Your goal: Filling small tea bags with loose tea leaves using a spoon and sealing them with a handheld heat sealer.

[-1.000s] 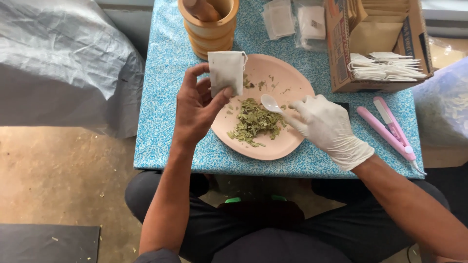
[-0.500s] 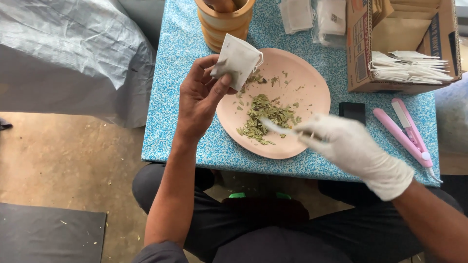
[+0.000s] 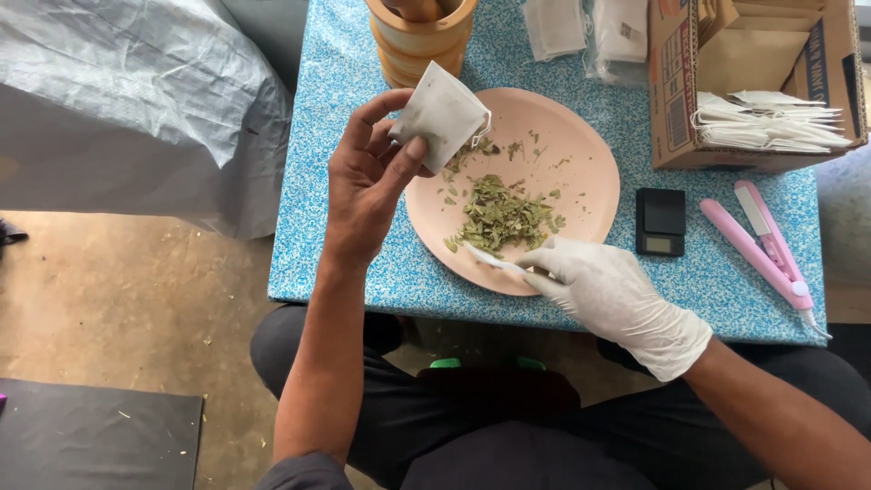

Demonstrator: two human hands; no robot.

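Bare left hand (image 3: 367, 186) pinches a thin, limp paper bag (image 3: 442, 113) at its lower corner, while gloved right hand (image 3: 610, 292) grips a light spoon (image 3: 494, 261), tip at the loose dried leaves (image 3: 501, 215) just beyond the fingertips.

The bare left hand (image 3: 367, 186) holds a small white paper bag (image 3: 442, 113) up over the far left edge of a pink plate (image 3: 581, 163). The gloved right hand (image 3: 608, 295) holds a white spoon (image 3: 494, 260) at the near edge of the dry green leaves (image 3: 504, 216). The plate sits on a blue tabletop (image 3: 318, 181).
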